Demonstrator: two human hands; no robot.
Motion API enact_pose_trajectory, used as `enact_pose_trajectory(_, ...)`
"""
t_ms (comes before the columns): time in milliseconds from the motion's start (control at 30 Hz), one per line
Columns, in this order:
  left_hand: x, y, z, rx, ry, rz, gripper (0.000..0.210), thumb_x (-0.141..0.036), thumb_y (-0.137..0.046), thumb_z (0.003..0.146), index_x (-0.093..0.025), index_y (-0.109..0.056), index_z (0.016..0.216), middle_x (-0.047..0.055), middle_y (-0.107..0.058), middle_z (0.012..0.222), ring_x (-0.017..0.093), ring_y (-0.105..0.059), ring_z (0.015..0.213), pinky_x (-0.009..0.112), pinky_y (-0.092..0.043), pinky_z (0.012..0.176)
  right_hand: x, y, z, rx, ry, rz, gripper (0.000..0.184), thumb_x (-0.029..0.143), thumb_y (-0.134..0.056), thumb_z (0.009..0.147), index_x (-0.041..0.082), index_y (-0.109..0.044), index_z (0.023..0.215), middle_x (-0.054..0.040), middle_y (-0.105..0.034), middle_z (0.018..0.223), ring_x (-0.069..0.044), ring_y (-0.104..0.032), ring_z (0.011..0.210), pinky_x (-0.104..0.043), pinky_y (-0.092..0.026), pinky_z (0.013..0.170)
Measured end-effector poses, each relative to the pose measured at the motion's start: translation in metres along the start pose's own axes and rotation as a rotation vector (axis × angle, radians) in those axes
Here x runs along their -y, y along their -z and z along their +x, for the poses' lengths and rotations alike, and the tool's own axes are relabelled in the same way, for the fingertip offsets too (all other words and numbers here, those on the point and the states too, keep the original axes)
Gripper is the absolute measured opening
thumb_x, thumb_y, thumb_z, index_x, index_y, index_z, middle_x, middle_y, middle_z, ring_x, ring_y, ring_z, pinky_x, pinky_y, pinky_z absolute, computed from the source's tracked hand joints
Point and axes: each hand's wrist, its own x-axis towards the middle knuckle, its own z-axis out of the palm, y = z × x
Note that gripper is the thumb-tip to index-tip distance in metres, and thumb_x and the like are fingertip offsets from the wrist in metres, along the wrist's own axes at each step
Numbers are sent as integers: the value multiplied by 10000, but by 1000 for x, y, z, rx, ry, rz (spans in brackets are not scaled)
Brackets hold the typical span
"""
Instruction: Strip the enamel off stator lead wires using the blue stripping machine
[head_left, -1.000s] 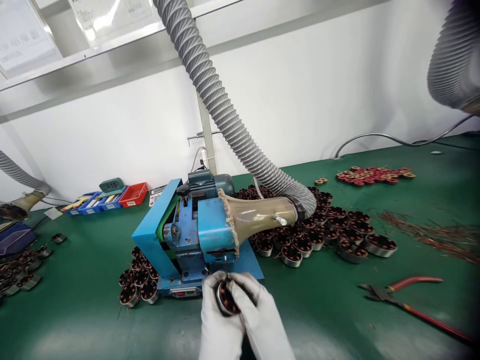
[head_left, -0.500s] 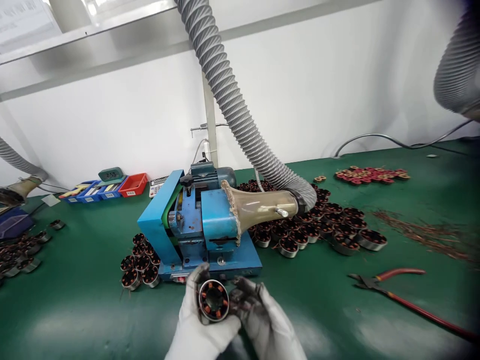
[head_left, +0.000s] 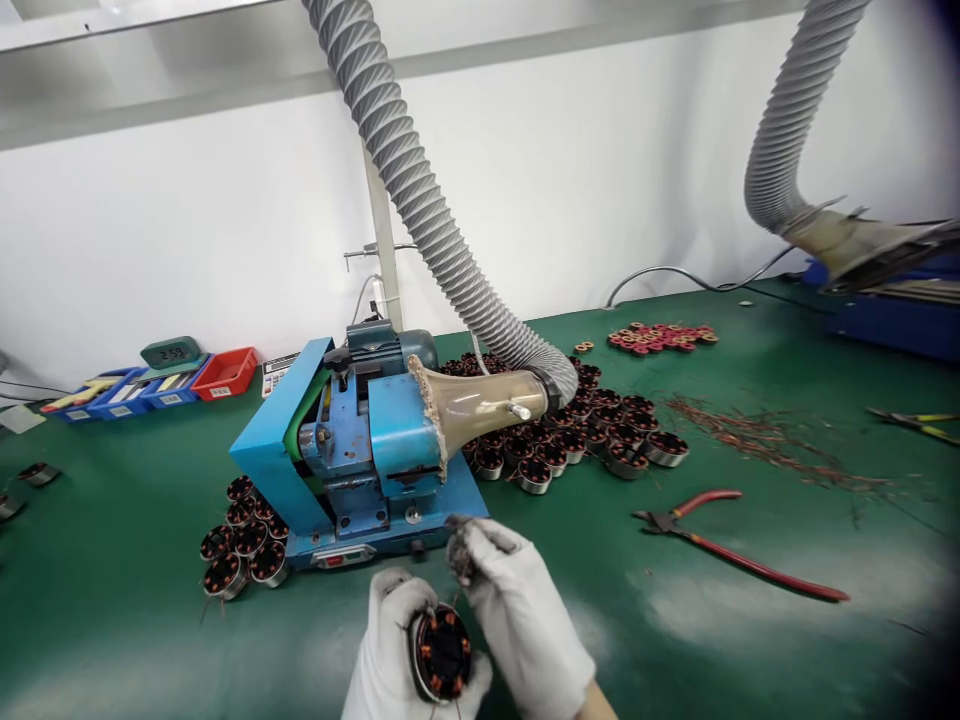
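Observation:
In a white glove, my left hand (head_left: 397,640) is wrapped round a motor stator (head_left: 442,655), a metal ring with copper windings and a dark centre, held tilted so its face shows. Thin wire ends stick out of the stator at top and bottom. My right hand (head_left: 510,600), also gloved with dark-stained fingertips, is just above and right of it. Its fingers are pinched together close to an upper wire end; what lies between them is hidden. Both hands are over the bench in front of a blue belt-driven machine (head_left: 409,430).
Finished-looking stators (head_left: 534,474) crowd the bench behind the machine; a smaller group (head_left: 251,540) sits at its left. Red-handled cutters (head_left: 720,540) lie at right, with loose copper wire scraps (head_left: 750,430) beyond. A grey hose (head_left: 420,180) hangs down to the machine's funnel. Small bins (head_left: 225,373) stand at back left.
The view has swung to the right. My right hand has risen from beside the stator to above it, its fingers now pinched. The stator in my left hand is lower and turned.

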Motion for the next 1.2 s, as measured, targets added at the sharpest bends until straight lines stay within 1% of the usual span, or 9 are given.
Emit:
enact_pose_trajectory(100, 3, -3, -3, -41, 115, -34, 409, -139, -615, 590, -250, -470, 956, 26, -461, 927, 177, -526, 832, 286, -458, 721, 3, 5, 9, -65, 52, 124, 220, 306, -831, 484, 179, -702, 609, 29, -620, 553, -68, -492, 475, -179, -422, 466)
enact_pose_trajectory(167, 7, -6, -2, -60, 215, -86, 457, -125, -618, 559, -246, -500, 983, 40, -475, 998, 189, -544, 875, 298, -462, 759, -2, 7, 8, -65, 103, 5, 201, 312, -805, 535, 179, -709, 650, 3, -657, 605, -102, -556, 541, -207, -468, 532)
enact_pose_trajectory(233, 12, -10, 2, -73, 296, -166, 466, -126, -628, 549, -236, -526, 990, 56, -507, 1036, 214, -561, 926, 319, -465, 805, -11, 7, 3, 20, 123, -191, 201, 319, -772, 579, 174, -719, 708, -40, -697, 684, -160, -619, 644, -263, -506, 626)
enact_pose_trajectory(333, 19, -15, 13, -58, 360, -248, 412, -207, -604, 641, -226, -509, 1041, 81, -562, 1065, 239, -575, 987, 348, -467, 844, -27, 1, 0, 108, 171, -365, 247, 310, -756, 559, 180, -723, 766, -78, -721, 802, -234, -650, 771, -342, -518, 735)
enact_pose_trajectory(400, 22, -16, 21, -13, 410, -256, 428, -276, -563, 708, -217, -462, 1120, 102, -562, 1129, 242, -565, 1034, 366, -452, 880, -34, -3, 5, 75, 190, -387, 266, 307, -736, 573, 182, -719, 807, -83, -724, 848, -244, -654, 801, -361, -518, 762)
enact_pose_trajectory(500, 26, -19, 35, 29, 501, -267, 460, -317, -566, 723, -197, -436, 1147, 115, -554, 1177, 246, -536, 1092, 374, -417, 934, -37, -7, 21, 11, 123, -351, 260, 315, -704, 608, 167, -709, 822, -86, -730, 863, -240, -659, 812, -366, -515, 786)
enact_pose_trajectory(633, 31, -29, 49, -7, 489, -312, 415, -269, -550, 715, -189, -444, 1108, 113, -558, 1143, 238, -544, 1071, 382, -405, 947, -36, -10, 41, 0, 102, -309, 226, 314, -697, 608, 158, -708, 771, -75, -733, 804, -226, -658, 773, -352, -516, 767)
enact_pose_trajectory(800, 36, -38, 53, -59, 452, -327, 374, -228, -535, 712, -194, -448, 1074, 104, -536, 1094, 227, -549, 1037, 389, -404, 943, -33, -9, 47, 14, 125, -318, 186, 313, -697, 602, 160, -709, 708, -61, -723, 742, -212, -648, 719, -336, -515, 724)
enact_pose_trajectory(1200, 23, -32, 54, -77, 505, -399, 382, -230, -607, 661, -195, -508, 1028, 92, -573, 1060, 229, -564, 1007, 357, -425, 909, -31, -9, 36, 8, 144, -353, 184, 314, -682, 619, 165, -711, 723, -70, -727, 749, -213, -655, 719, -327, -525, 723)
